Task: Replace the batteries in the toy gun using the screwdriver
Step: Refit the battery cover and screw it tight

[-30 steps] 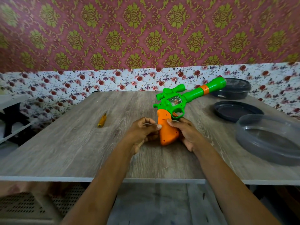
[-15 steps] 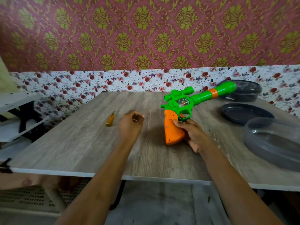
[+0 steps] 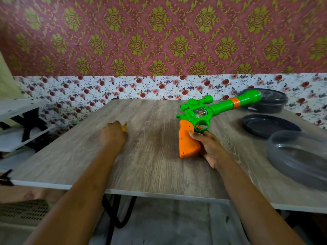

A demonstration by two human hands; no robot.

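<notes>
Orange grip of the gun (image 3: 189, 140) sits clamped in the right hand (image 3: 210, 147), barrel raised; left hand (image 3: 113, 134), well apart on the tabletop (image 3: 155, 165), covers the yellow screwdriver (image 3: 125, 127), perhaps curled round it; dark bowls (image 3: 269, 124) lie right.

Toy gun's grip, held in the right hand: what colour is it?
Orange plastic grip, shown best in the head view.

two bare forearms, no sleeves, bare hands (image 3: 113, 134), no rings
</notes>
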